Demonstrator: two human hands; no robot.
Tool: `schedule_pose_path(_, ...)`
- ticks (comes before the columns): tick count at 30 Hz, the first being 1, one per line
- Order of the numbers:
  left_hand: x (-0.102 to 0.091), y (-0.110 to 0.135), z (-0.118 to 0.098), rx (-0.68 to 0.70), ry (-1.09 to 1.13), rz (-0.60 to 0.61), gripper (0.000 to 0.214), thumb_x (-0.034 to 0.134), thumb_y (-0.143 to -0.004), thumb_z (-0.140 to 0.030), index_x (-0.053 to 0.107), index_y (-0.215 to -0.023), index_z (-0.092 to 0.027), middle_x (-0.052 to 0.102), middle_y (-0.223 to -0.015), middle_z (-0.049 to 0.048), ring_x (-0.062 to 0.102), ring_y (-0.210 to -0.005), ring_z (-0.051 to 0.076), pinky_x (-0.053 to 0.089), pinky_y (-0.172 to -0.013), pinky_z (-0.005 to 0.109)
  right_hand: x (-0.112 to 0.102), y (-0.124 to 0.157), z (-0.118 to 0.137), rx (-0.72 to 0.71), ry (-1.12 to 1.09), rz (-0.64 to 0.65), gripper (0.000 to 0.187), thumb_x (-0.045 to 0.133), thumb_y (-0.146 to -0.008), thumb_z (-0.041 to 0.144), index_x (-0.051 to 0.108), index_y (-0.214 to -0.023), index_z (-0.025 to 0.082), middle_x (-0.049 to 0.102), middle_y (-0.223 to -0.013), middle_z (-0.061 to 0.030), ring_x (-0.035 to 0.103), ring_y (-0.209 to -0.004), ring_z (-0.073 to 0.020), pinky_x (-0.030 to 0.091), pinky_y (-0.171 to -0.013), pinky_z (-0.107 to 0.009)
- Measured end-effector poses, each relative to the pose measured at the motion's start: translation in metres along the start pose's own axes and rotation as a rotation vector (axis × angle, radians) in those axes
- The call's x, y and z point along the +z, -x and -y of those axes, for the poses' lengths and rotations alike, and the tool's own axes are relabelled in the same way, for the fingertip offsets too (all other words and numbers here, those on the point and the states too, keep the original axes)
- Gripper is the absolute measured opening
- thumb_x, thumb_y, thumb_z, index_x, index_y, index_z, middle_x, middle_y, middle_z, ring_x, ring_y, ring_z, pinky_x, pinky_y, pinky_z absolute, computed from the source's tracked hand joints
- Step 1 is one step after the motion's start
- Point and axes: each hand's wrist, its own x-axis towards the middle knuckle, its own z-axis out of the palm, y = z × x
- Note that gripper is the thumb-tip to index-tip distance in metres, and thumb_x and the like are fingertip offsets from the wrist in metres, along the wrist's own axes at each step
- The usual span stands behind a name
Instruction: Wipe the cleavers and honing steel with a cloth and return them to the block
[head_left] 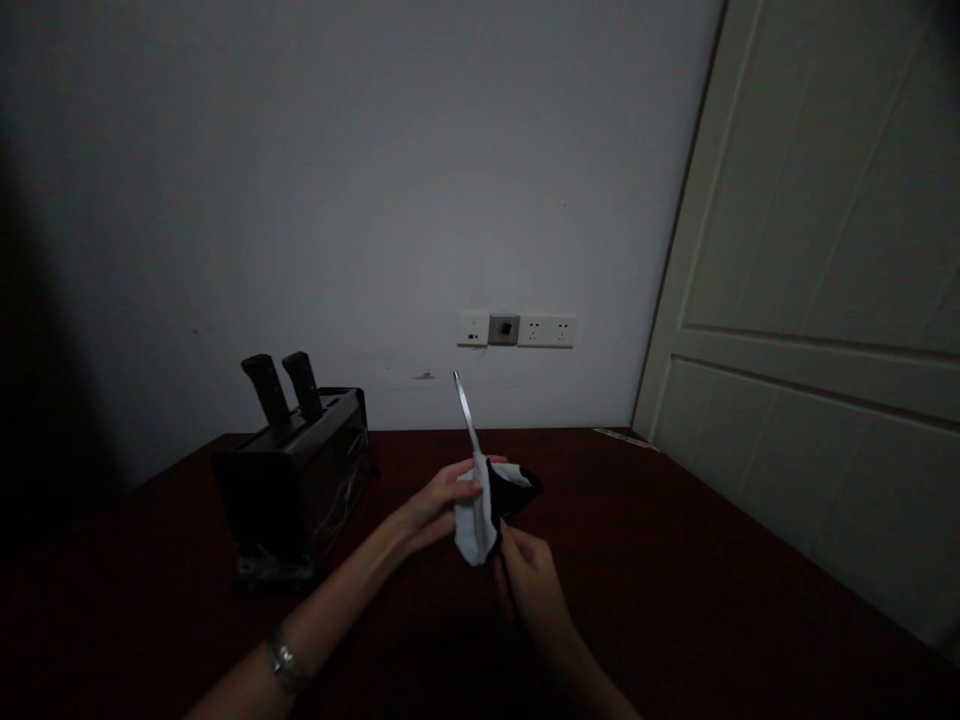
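Observation:
A black-and-white cloth (474, 530) is held upright above the table, wrapped around a slim silvery metal rod (466, 412) whose upper length sticks out with a slight tilt to the left. My left hand (442, 500) grips the cloth and the rod inside it from the left side. Lower down on the right, my right hand (531, 570) is closed at the cloth's dark edge; the rod's lower end is hidden there. A dark flap of the cloth stands out to the right. A metal watch or bracelet (283, 660) sits on my left wrist.
On the left stands a dark knife block (300, 480), with two black-handled knives (266, 388) in its top. The dark red table (637, 560) meets a pale wall with sockets (546, 331). A panelled door (810, 250) rises along the right. The light is dim.

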Motion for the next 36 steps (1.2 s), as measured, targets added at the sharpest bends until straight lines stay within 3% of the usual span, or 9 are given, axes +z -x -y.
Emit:
schedule_pose_path(3, -0.001, 0.002, 0.0, -0.016, -0.027, 0.027, 0.062, 0.075, -0.063, -0.03, 0.054, -0.118, -0.013, 0.057, -0.113, 0.0155, 0.058, -0.094, 0.023, 0.042, -0.079, 0.029, 0.0, 0.001, 0.004, 0.008, 0.015, -0.012, 0.058, 0.048, -0.061, 0.075, 0.046, -0.051, 0.017, 0.033, -0.03, 0.008, 0.027, -0.024, -0.0039, 0.017, -0.026, -0.017)
schedule_pose_path(6, 0.001, 0.005, -0.003, -0.053, -0.053, 0.066, 0.066, 0.075, -0.062, -0.022, 0.05, -0.123, -0.015, 0.055, -0.117, 0.0149, 0.058, -0.095, 0.023, 0.043, -0.078, 0.028, 0.0, 0.0, 0.004, 0.014, 0.017, -0.02, 0.058, 0.048, -0.061, 0.074, 0.047, -0.052, 0.017, 0.033, -0.03, 0.0081, 0.026, -0.023, -0.0039, 0.017, -0.025, -0.017)
schedule_pose_path(13, 0.002, 0.005, -0.004, -0.108, 0.013, 0.059, 0.055, 0.069, -0.07, -0.026, 0.052, -0.122, -0.014, 0.056, -0.115, 0.0146, 0.059, -0.091, 0.021, 0.043, -0.075, 0.026, -0.001, 0.0, 0.005, 0.007, 0.016, -0.032, 0.056, 0.048, -0.064, 0.072, 0.046, -0.052, 0.018, 0.033, -0.029, 0.0079, 0.027, -0.023, -0.0044, 0.018, -0.026, -0.017)
schedule_pose_path(20, -0.002, 0.001, 0.005, -0.043, -0.134, -0.007, 0.047, 0.074, -0.065, -0.02, 0.06, -0.11, -0.011, 0.063, -0.099, 0.0131, 0.059, -0.077, 0.015, 0.042, -0.066, 0.021, 0.001, 0.003, 0.009, 0.011, 0.024, -0.022, 0.057, 0.049, -0.062, 0.073, 0.045, -0.051, 0.018, 0.033, -0.029, 0.0075, 0.027, -0.024, -0.0043, 0.017, -0.026, -0.017)
schedule_pose_path(36, 0.007, 0.0, 0.011, 0.06, -0.325, -0.083, 0.05, 0.077, -0.059, -0.036, 0.064, -0.101, -0.012, 0.064, -0.086, 0.0083, 0.056, -0.069, 0.013, 0.039, -0.062, 0.021, 0.0, 0.002, -0.004, 0.156, -0.09, -0.007, 0.059, 0.053, -0.056, 0.076, 0.046, -0.052, 0.018, 0.036, -0.03, 0.0058, 0.031, -0.023, -0.006, 0.02, -0.026, -0.018)
